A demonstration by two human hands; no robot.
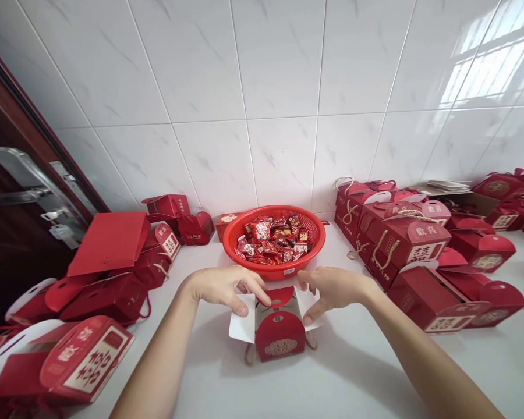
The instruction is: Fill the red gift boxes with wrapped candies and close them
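A small red gift box [283,337] with gold lettering on its front stands on the white table, its top open and its pale inside showing. Its white-lined side flaps are folded outward, and rope loops hang at both sides. My left hand [227,289] has its thumb on the left flap [242,327] and a finger reaching to the back edge of the opening. At the other side, my right hand [336,289] holds the right flap between thumb and fingers. Just behind the box is a red plastic basket [274,270] with wrapped sweets [273,241].
Red gift boxes [87,364] are piled at the left, near a dark door with a metal handle [30,192]. More boxes with rope handles [413,233] are stacked at the right. A white tiled wall [279,70] rises behind the table.
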